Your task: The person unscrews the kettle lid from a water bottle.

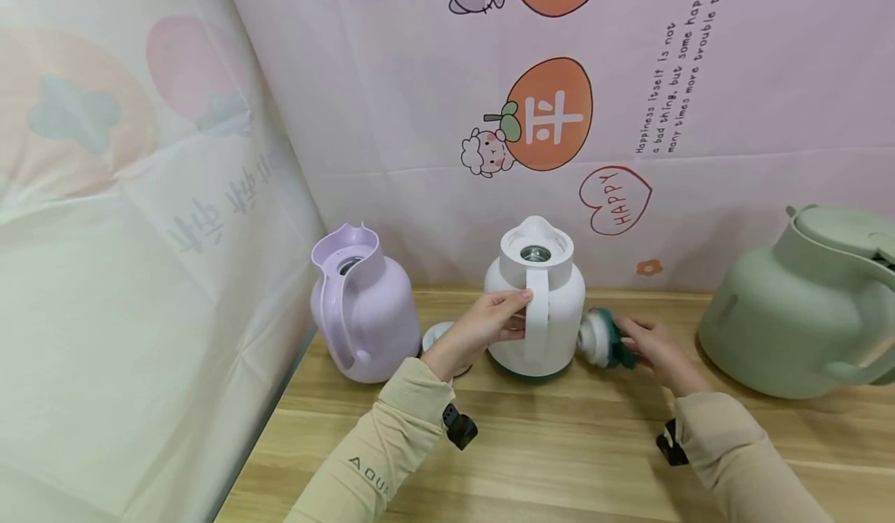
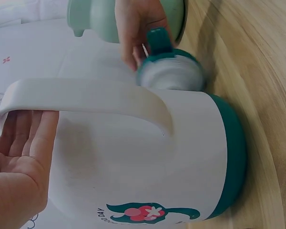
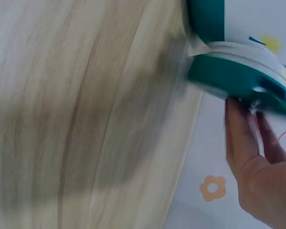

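A white thermos jug (image 1: 565, 305) with a green base stands upright, its top uncovered and the metal-lined mouth showing. My left hand (image 1: 489, 322) grips the upper part of its handle (image 2: 90, 95), with the fingers passing behind it in the left wrist view. Just right of the jug, my right hand (image 1: 657, 348) holds a green and white thermos lid (image 1: 603, 338) by its green side. The lid is tilted, white part towards the jug, and blurred in the right wrist view (image 3: 233, 78). Whether it touches the jug I cannot tell.
To the left stands a lilac thermos jug (image 1: 388, 313) without a lid. A whitish round piece (image 1: 435, 335) lies between the two jugs, partly behind my left wrist. A large sage-green jug (image 1: 776, 321) with its lid on stands at the right. Printed cloth (image 1: 419, 119) hangs behind the wooden table (image 1: 531, 461).
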`<state>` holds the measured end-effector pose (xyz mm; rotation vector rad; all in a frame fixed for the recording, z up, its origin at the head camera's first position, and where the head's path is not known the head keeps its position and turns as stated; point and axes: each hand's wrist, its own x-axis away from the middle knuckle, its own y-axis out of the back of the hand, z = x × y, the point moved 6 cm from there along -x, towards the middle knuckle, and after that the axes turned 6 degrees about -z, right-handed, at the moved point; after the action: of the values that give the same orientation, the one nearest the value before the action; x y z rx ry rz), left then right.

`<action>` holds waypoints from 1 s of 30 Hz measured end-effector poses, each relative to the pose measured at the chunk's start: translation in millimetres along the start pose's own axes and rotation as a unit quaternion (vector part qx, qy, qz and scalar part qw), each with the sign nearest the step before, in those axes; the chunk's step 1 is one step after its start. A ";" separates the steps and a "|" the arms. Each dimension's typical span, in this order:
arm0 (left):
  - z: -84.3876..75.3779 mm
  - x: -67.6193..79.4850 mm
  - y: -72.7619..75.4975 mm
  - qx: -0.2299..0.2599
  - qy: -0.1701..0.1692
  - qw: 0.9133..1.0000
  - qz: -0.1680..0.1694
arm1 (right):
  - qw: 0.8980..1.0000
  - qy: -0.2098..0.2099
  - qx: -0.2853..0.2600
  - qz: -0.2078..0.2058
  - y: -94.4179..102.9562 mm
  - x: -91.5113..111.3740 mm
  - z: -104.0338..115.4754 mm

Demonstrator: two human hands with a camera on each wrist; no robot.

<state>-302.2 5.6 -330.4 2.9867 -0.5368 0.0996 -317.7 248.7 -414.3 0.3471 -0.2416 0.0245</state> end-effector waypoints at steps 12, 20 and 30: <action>-1.6 -0.8 -1.2 0.006 -0.016 1.000 0.011 | 1.000 -0.005 0.026 -0.013 -13.1 5.1 8.0; 0.5 -1.8 -2.0 0.009 -0.014 1.000 0.013 | 0.998 0.001 0.054 -0.015 -12.6 -2.7 5.6; 0.4 -2.2 -1.5 0.008 -0.015 1.000 0.012 | 0.988 0.017 0.150 -0.019 -10.8 -7.1 0.7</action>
<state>-303.7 7.6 -331.1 3.0016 -0.5769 0.0618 -324.1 238.4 -418.9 0.6496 -0.1984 0.0290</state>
